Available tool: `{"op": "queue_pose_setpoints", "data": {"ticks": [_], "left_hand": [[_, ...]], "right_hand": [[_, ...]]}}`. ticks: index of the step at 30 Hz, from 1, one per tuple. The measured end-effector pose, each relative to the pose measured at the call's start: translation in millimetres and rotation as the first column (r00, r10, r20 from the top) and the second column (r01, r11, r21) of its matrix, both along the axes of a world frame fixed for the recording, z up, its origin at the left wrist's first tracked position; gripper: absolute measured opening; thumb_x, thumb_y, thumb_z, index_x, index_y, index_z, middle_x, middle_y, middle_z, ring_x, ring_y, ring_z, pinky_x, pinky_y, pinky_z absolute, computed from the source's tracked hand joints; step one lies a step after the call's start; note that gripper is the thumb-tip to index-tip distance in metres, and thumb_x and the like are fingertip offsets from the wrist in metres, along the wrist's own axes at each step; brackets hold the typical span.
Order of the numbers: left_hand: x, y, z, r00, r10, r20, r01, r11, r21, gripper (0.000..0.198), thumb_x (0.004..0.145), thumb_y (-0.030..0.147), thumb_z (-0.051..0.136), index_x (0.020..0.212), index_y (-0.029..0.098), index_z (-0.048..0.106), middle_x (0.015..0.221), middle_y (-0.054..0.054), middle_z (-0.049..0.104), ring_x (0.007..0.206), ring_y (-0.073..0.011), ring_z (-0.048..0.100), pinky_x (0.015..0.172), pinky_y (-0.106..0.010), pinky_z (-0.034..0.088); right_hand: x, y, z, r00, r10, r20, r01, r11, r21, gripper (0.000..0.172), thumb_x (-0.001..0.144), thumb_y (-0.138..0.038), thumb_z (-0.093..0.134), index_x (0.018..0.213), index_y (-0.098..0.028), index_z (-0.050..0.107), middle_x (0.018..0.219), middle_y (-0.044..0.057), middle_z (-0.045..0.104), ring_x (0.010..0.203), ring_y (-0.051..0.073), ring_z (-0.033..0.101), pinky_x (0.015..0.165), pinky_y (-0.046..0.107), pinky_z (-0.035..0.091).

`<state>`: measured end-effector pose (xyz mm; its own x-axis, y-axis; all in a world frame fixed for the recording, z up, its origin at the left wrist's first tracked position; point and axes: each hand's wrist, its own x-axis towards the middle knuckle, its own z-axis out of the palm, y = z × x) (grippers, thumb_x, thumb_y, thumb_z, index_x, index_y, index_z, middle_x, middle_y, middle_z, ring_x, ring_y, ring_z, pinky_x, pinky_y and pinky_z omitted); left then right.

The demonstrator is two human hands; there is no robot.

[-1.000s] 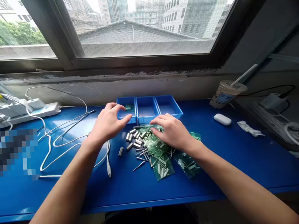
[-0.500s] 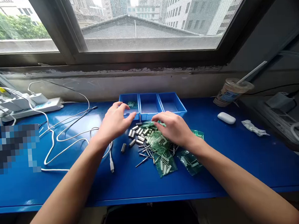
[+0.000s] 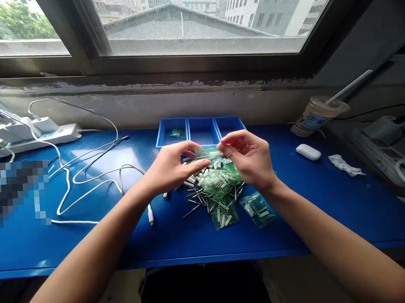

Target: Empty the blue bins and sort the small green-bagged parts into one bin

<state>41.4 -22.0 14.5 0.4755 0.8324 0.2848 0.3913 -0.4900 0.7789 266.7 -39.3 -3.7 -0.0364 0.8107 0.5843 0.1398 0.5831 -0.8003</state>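
Observation:
My right hand pinches the edge of a small green clear plastic bag between thumb and fingers, holding it above a pile. My left hand is at the bag's left side, thumb and fingers apart. Below lie more green bags with pale strip-like pieces inside, one of them a bag at the front of the pile. Loose pop rivets and metal spacers are scattered beside them, partly hidden by my left hand. Another bag rests to the right.
Behind my hands stands a blue three-compartment tray, a green bag in its left compartment. White cables and a power strip lie left. At right are a cup with a straw, a white case and crumpled tissue.
My right hand has lifted a green bag from the pile. My left hand has moved right toward it. The view has tilted down slightly.

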Motion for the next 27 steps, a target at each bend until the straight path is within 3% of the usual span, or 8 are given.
{"op": "queue_pose_setpoints", "data": {"ticks": [2,4,8,10,14,21,27], "left_hand": [[2.1,-0.1,-0.4,0.997,-0.047,0.060,0.050,0.997,-0.055,0.028,0.095,0.044,0.075,0.089,0.016,0.074,0.081,-0.001,0.070,0.071,-0.0129,0.058,0.064,-0.025,0.044],[4.2,-0.9,-0.4,0.992,-0.063,0.110,0.070,0.996,-0.060,0.028,0.097,0.040,0.071,0.086,0.015,0.072,0.076,-0.001,0.065,0.066,-0.0108,0.051,0.060,-0.024,0.041],[7.2,-3.6,-0.7,0.978,-0.070,0.195,0.079,0.996,-0.038,0.027,0.096,0.039,0.073,0.087,0.014,0.069,0.078,-0.001,0.063,0.068,-0.0105,0.051,0.060,-0.022,0.041],[7.8,-4.9,-0.6,0.970,-0.081,0.229,0.089,0.996,-0.024,0.029,0.096,0.041,0.074,0.088,0.014,0.069,0.079,-0.002,0.064,0.069,-0.0111,0.054,0.061,-0.022,0.042],[8.1,-6.6,1.3,0.964,-0.087,0.250,0.095,0.995,-0.020,0.033,0.095,0.045,0.075,0.086,0.014,0.070,0.078,-0.003,0.066,0.070,-0.0122,0.056,0.062,-0.022,0.045],[7.9,-8.8,5.0,0.979,-0.040,0.198,0.062,0.993,-0.105,0.032,0.091,0.046,0.079,0.087,0.014,0.073,0.077,-0.004,0.067,0.063,-0.0119,0.053,0.054,-0.022,0.040],[7.2,-9.6,6.9,0.967,-0.083,0.242,0.110,0.989,-0.101,0.033,0.092,0.046,0.078,0.085,0.014,0.073,0.077,-0.004,0.066,0.069,-0.0129,0.056,0.061,-0.023,0.045]], "right_hand": [[-1.7,-0.4,1.1,0.994,0.052,-0.096,-0.060,0.995,-0.074,0.019,0.086,-0.027,0.090,0.099,-0.023,0.076,0.087,-0.001,0.074,0.072,0.013,0.070,0.066,0.027,0.060],[-2.0,-0.3,2.4,0.987,0.065,-0.149,-0.084,0.988,-0.129,0.025,0.084,-0.033,0.092,0.099,-0.022,0.075,0.083,-0.001,0.072,0.067,0.012,0.067,0.064,0.027,0.060],[0.5,-0.9,3.4,0.980,0.173,-0.102,-0.196,0.935,-0.296,0.041,0.079,-0.041,0.095,0.110,-0.021,0.076,0.094,0.002,0.074,0.071,0.013,0.067,0.060,0.024,0.055],[1.3,-2.2,2.7,0.966,0.249,-0.063,-0.255,0.903,-0.345,0.038,0.079,-0.042,0.095,0.104,-0.019,0.077,0.091,0.003,0.074,0.074,0.013,0.066,0.059,0.024,0.053],[0.1,-5.8,2.6,0.969,0.245,-0.033,-0.243,0.915,-0.322,0.033,0.081,-0.043,0.094,0.090,-0.017,0.076,0.082,0.003,0.072,0.070,0.014,0.063,0.057,0.024,0.049],[-1.8,-7.7,7.2,0.974,0.217,-0.064,-0.226,0.936,-0.271,0.035,0.080,-0.046,0.093,0.086,-0.017,0.075,0.077,0.002,0.072,0.064,0.013,0.061,0.058,0.027,0.051],[-2.4,-10.0,5.7,0.969,0.245,-0.041,-0.247,0.931,-0.270,0.033,0.084,-0.045,0.091,0.084,-0.017,0.073,0.076,0.003,0.074,0.067,0.014,0.066,0.059,0.026,0.053]]}}
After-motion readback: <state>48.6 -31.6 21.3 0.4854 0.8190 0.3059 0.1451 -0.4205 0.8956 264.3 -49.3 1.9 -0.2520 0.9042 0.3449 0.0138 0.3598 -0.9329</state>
